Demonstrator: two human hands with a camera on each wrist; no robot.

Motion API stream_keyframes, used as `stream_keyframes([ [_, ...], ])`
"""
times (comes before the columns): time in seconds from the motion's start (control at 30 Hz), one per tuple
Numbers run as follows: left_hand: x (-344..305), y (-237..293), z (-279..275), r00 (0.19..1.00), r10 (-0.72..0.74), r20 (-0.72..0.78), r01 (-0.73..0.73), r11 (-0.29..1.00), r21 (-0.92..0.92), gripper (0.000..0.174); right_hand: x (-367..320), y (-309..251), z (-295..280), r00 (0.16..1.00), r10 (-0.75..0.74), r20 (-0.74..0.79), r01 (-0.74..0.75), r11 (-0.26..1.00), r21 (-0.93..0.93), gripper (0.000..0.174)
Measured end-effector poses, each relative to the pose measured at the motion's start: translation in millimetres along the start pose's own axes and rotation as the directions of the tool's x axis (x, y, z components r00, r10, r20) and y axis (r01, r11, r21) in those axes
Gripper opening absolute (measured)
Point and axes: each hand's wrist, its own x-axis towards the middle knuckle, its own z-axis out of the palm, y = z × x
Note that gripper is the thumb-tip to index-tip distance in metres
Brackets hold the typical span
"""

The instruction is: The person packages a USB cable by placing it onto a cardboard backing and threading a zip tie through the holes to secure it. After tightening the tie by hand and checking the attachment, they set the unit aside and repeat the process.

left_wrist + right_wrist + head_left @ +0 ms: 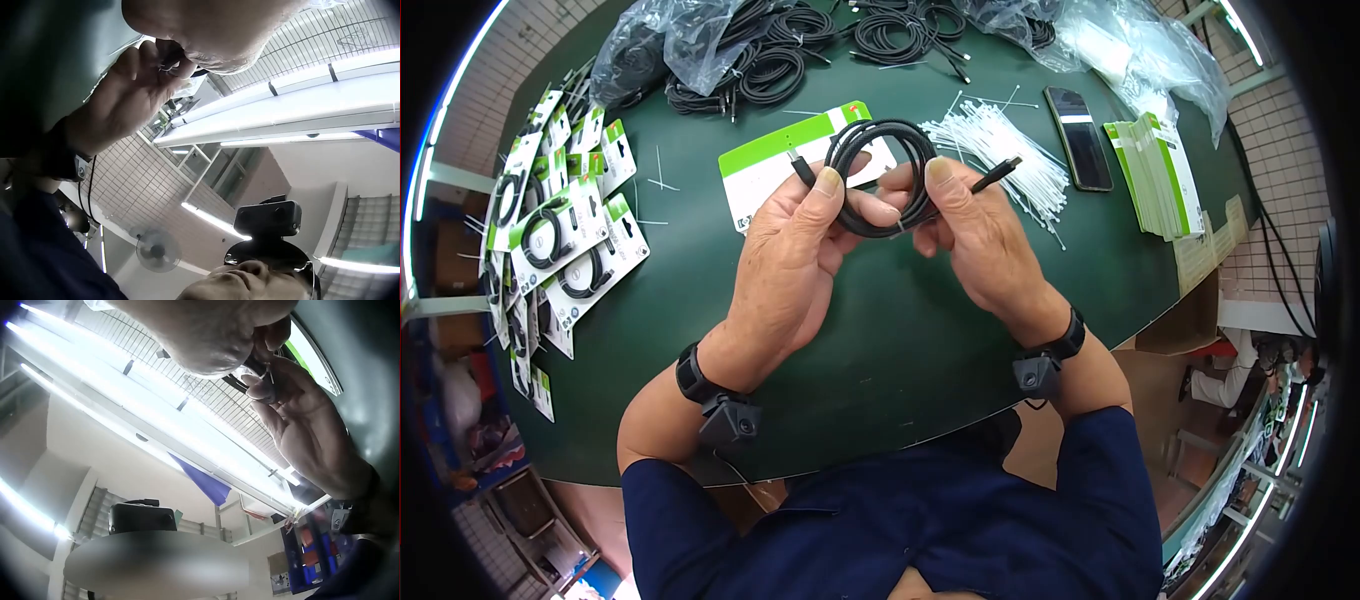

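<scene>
Both hands hold up a coiled black cable (890,128) over the table in the head view. My left hand (785,230) grips the coil's left side, thumb in front and fingers behind and through the loop. On the other side my right hand (990,240) pinches it between thumb and fingers. One black plug (802,172) sticks out by the left thumb; another connector end (997,175) points up and right past the right hand. A small white tie (897,228) circles the bottom of the coil. Behind the hands lies a green and white card (750,170).
White cable ties (1010,150) are heaped behind the right hand, beside a phone (1080,140) and a stack of cards (1155,180). Carded cables (560,235) pile up at the left. Bundled black cables (770,70) and plastic bags (690,40) line the back of the green table (880,370).
</scene>
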Motion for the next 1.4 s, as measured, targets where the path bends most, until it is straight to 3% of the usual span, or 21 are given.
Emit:
stream_keyframes([
  [0.13,5.8,-10.2,-8.0,1.000,-0.004,-0.021,0.005,0.999,0.046,0.037,1.3,3.2,-3.0,0.995,0.098,-0.015,-0.093,0.977,0.192,0.054],
  [0.23,10.2,-13.9,-18.1,0.998,-0.045,-0.054,0.044,0.999,-0.026,0.039,1.0,-1.8,5.9,0.991,0.127,0.029,-0.129,0.931,0.342,0.050],
  [0.4,10.5,-10.3,-17.1,0.990,-0.089,-0.111,0.084,0.995,-0.051,0.042,2.5,-5.4,17.4,0.988,0.128,-0.091,-0.082,0.917,0.390,0.048],
  [0.5,9.9,-10.5,-17.2,0.995,-0.091,-0.048,0.088,0.994,-0.062,0.043,1.1,9.2,11.4,0.996,0.074,-0.046,-0.055,0.942,0.332,0.049],
  [0.67,9.0,-5.3,-17.4,0.997,-0.056,-0.050,0.046,0.983,-0.176,0.046,2.2,3.5,9.5,0.988,0.129,0.083,-0.152,0.894,0.422,0.050],
  [0.77,13.2,-0.6,-25.2,0.998,-0.045,0.038,0.053,0.976,-0.213,0.048,1.3,2.2,12.1,0.982,0.149,0.118,-0.185,0.895,0.406,0.051],
  [0.93,21.9,6.1,-27.2,0.999,-0.043,-0.007,0.042,0.994,-0.099,0.049,5.0,4.0,4.9,0.974,0.167,0.154,-0.218,0.875,0.433,0.046],
  [1.03,28.5,5.4,-35.0,1.000,0.018,0.001,-0.018,0.958,0.286,0.049,5.9,9.5,2.4,0.971,0.203,0.125,-0.236,0.890,0.389,0.047],
  [1.17,29.4,8.2,-34.5,0.993,0.106,0.055,-0.119,0.866,0.486,0.048,9.0,10.3,4.0,0.987,0.163,0.005,-0.160,0.964,0.212,0.047],
  [1.2,29.0,9.1,-35.4,0.993,0.105,0.055,-0.118,0.866,0.486,0.048,9.0,10.0,3.7,0.987,0.163,0.005,-0.160,0.964,0.212,0.047],
  [1.3,26.9,12.6,-38.2,0.992,-0.074,0.098,0.034,0.932,0.361,0.048,8.5,8.0,2.0,0.993,0.114,0.015,-0.114,0.993,-0.008,0.048],
  [1.4,21.8,7.1,-26.6,0.995,-0.067,0.067,0.048,0.965,0.258,0.052,10.1,2.8,-1.8,0.988,0.125,0.090,-0.127,0.992,0.011,0.046],
])
